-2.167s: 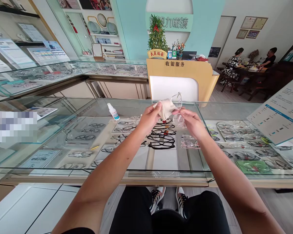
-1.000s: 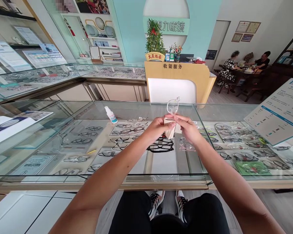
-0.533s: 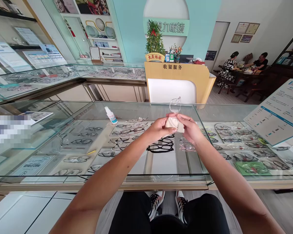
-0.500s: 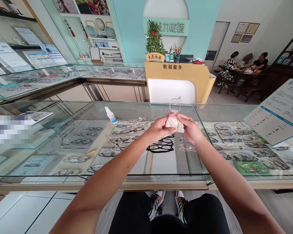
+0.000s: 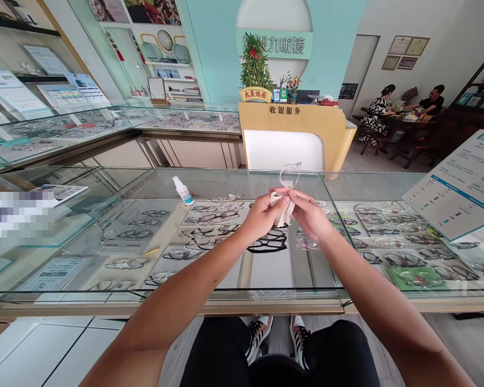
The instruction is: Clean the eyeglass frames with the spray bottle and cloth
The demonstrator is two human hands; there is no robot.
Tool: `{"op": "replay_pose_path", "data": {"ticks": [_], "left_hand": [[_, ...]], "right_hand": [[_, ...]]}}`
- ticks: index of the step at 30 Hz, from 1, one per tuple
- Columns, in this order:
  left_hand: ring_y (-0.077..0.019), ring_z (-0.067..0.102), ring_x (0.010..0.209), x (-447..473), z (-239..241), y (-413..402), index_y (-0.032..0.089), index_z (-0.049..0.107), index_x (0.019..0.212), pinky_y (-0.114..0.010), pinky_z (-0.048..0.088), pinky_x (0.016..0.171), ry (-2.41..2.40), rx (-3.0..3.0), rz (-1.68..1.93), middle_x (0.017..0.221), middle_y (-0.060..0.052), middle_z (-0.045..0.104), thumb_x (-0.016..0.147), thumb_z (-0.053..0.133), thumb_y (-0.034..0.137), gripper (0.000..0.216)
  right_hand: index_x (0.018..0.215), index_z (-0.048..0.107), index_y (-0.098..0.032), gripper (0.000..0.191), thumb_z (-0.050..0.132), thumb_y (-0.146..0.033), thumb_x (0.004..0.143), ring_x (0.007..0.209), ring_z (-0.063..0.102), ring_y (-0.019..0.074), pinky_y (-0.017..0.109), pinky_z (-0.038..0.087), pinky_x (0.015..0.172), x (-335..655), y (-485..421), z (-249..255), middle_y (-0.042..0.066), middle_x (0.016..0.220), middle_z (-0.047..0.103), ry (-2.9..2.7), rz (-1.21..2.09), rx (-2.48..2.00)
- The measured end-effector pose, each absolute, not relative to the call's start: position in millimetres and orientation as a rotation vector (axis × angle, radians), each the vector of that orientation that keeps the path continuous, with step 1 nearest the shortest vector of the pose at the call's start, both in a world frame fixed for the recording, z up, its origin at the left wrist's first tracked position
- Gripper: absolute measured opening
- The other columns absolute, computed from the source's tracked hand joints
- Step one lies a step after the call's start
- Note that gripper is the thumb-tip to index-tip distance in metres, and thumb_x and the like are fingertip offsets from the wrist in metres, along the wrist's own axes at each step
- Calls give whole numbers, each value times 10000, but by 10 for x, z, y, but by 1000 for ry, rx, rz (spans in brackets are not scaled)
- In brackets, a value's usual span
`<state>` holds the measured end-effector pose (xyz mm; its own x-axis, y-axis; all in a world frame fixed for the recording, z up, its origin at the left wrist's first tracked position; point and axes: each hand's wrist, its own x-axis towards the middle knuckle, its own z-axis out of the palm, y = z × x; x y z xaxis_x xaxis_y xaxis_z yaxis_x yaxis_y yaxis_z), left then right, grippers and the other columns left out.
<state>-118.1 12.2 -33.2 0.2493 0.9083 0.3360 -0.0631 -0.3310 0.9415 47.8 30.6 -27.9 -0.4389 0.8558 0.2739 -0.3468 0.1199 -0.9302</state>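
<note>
First, a white spray bottle (image 5: 183,191) sits by the far edge of the bench (image 5: 266,307). Next, the left hand (image 5: 265,210) pinches a beige cloth (image 5: 283,215), thumb pressed over folds that look soft and limp. Beside it, the glasses (image 5: 290,176) are held up above the bench, one thin rim showing against its far edge; they look light, fairly stiff but fragile, with slick lenses, so the bridge or rim edge seems the safest hold. Then the right hand (image 5: 308,212) pinches them near the bridge. Cloth and fingers hide the other lens; the temples are hard to make out, and the exact fingertip contact is covered.
</note>
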Motion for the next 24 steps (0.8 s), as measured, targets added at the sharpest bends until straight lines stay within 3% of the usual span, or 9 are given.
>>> {"op": "replay_pose_path", "data": {"ticks": [6, 12, 18, 21, 24], "left_hand": [[-150, 571, 650, -1225, -420, 174, 168, 728, 977, -286, 449, 600, 847, 1525, 1217, 742, -20, 661, 930, 672, 868, 703], [-169, 598, 757, -1341, -341, 157, 167, 752, 1166, -292, 460, 681, 836, 1515, 1047, 893, -42, 706, 857, 856, 714, 637], [-147, 578, 729, -1281, -275, 117, 148, 736, 1097, -272, 439, 675, 841, 1653, 1103, 854, -32, 710, 849, 874, 686, 607], [-140, 573, 665, -1242, -316, 128, 153, 733, 998, -270, 429, 617, 903, 1641, 1163, 790, -35, 707, 871, 807, 780, 644], [-156, 613, 636, -1227, -340, 140, 173, 716, 951, -287, 468, 591, 910, 1553, 1215, 776, -47, 721, 858, 743, 880, 714]], "right_hand": [[1092, 911, -281, 401, 842, -617, 884, 724, 573, 186, 320, 453, 633, 544, 321, -246, 34, 895, 789, -1362, 1523, -576], [1039, 901, -273, 394, 882, -612, 838, 1041, 747, 283, 376, 573, 832, 587, 367, -238, 68, 1249, 859, -1288, 1598, -537], [1078, 891, -285, 408, 876, -625, 852, 1085, 753, 287, 376, 578, 862, 526, 363, -309, 63, 1236, 856, -1280, 1601, -536], [1127, 893, -305, 411, 859, -633, 881, 1008, 731, 257, 354, 560, 816, 486, 349, -356, 49, 1169, 850, -1279, 1602, -526], [1140, 898, -302, 414, 852, -632, 895, 827, 650, 199, 320, 486, 676, 460, 330, -371, 39, 1131, 840, -1317, 1573, -520]]}}
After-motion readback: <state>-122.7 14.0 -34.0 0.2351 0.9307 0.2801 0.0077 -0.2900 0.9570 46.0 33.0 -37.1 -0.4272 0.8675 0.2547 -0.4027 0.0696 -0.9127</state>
